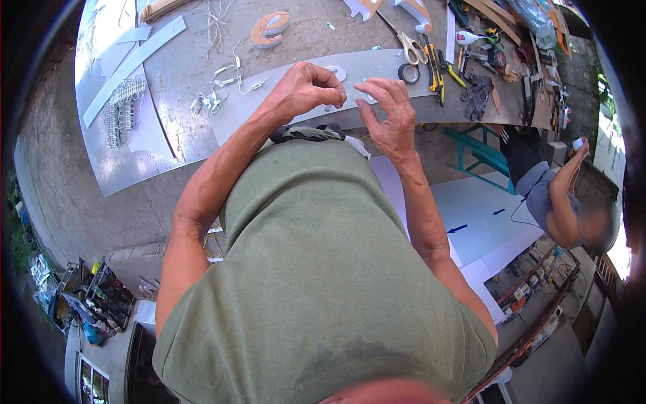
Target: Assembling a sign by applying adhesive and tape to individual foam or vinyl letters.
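My left hand is closed in a pinch above the worktable; whatever sits between its fingertips is too small to make out. Just right of it, my right hand has its thumb and forefinger apart and curved. A small white piece shows in that gap, and I cannot tell whether it touches the fingers. Under both hands lies a long pale sheet. A white curved piece rests on it, partly behind my left hand. Left of my wrist is a wired string of small white light modules.
Scissors, black tape, a yellow cutter and pliers lie right. A cut-out letter stands farther back. Metal strips lie left. Another person works at right beside a teal stand.
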Action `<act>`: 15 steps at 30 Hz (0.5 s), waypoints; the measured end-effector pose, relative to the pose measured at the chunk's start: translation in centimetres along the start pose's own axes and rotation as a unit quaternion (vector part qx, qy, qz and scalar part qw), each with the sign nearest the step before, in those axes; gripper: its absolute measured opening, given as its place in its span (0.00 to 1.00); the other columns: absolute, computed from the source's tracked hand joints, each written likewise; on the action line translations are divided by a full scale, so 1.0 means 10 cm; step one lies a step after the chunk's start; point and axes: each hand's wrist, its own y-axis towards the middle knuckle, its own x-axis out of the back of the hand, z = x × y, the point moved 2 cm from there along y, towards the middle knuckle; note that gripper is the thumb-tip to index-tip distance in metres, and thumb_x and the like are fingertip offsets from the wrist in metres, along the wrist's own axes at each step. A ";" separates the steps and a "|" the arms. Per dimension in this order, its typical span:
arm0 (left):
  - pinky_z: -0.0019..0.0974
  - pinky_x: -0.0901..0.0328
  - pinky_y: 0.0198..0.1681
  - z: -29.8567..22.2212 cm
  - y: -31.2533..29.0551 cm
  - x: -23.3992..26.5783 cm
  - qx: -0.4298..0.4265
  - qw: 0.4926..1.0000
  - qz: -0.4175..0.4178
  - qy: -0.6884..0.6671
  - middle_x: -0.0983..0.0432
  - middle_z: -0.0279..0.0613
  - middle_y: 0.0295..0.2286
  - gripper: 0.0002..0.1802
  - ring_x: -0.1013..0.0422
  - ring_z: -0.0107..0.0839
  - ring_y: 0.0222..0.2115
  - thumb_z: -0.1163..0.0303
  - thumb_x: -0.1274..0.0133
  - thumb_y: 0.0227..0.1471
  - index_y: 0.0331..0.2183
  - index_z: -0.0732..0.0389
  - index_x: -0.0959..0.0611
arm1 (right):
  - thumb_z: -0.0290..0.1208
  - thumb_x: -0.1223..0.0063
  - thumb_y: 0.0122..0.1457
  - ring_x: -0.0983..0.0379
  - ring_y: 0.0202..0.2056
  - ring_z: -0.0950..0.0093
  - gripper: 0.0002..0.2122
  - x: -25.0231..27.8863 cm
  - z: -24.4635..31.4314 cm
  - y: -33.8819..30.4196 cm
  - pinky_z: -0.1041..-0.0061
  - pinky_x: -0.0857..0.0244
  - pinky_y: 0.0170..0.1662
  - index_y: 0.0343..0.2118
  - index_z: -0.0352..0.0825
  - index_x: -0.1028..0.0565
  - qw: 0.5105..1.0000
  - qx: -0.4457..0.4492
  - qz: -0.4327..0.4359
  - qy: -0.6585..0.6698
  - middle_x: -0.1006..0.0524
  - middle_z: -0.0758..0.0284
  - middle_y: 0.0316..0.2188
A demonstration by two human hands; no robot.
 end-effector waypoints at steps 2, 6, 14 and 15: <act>0.31 0.32 0.38 0.00 0.00 0.00 0.006 1.000 0.018 -0.019 0.20 0.38 0.24 0.08 0.26 0.24 0.29 0.71 0.39 0.46 0.28 0.67 0.14 | 0.22 0.33 0.47 0.29 0.39 0.68 0.12 -0.01 0.01 0.02 0.69 0.35 0.43 0.37 0.39 0.19 0.995 0.092 0.028 -0.016 0.23 0.72 0.34; 0.31 0.32 0.38 0.02 0.00 0.00 0.022 0.999 0.027 -0.024 0.20 0.39 0.24 0.08 0.26 0.25 0.28 0.71 0.38 0.45 0.28 0.67 0.14 | 0.24 0.32 0.46 0.28 0.38 0.71 0.13 0.01 -0.02 0.04 0.70 0.34 0.42 0.37 0.39 0.19 0.986 0.157 0.039 -0.044 0.23 0.73 0.34; 0.30 0.34 0.36 -0.02 0.00 -0.01 0.042 0.995 0.055 -0.076 0.20 0.39 0.23 0.09 0.27 0.25 0.27 0.70 0.37 0.43 0.27 0.66 0.14 | 0.25 0.32 0.44 0.28 0.37 0.73 0.14 0.07 -0.02 0.05 0.72 0.34 0.42 0.37 0.38 0.20 0.956 0.262 0.053 -0.117 0.24 0.73 0.34; 0.30 0.34 0.36 -0.02 0.00 -0.02 0.042 0.995 0.055 -0.076 0.20 0.39 0.23 0.09 0.27 0.25 0.27 0.70 0.37 0.43 0.27 0.66 0.14 | 0.25 0.32 0.44 0.28 0.37 0.73 0.14 0.07 -0.02 0.06 0.72 0.34 0.42 0.37 0.38 0.20 0.956 0.262 0.054 -0.117 0.24 0.73 0.34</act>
